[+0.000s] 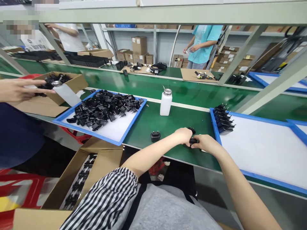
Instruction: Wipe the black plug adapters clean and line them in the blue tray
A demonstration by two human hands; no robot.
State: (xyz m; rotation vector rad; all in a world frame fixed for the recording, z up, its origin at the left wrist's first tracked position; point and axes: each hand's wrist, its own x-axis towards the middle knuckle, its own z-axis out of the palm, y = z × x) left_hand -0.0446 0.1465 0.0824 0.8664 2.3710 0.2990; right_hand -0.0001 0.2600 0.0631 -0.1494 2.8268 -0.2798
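My left hand (184, 134) and my right hand (205, 143) meet over the green table (168, 121), both closed on a small black plug adapter (193, 140) between them. Another black adapter (155, 135) stands on the table just left of my left hand. A white dispenser bottle (165, 101) with a metal top stands behind. To my left a blue-rimmed white tray (112, 131) holds a heap of black adapters (103, 108). To my right a second blue-rimmed tray (259, 150) carries a short row of adapters (223, 119) at its far left corner.
A co-worker's hand (20, 90) at far left holds a white bottle (64, 92) over a cardboard box (72, 83) of black parts. An open carton (79, 179) with parts sits below the table. Other people stand behind the far green bench with cartons and shelves.
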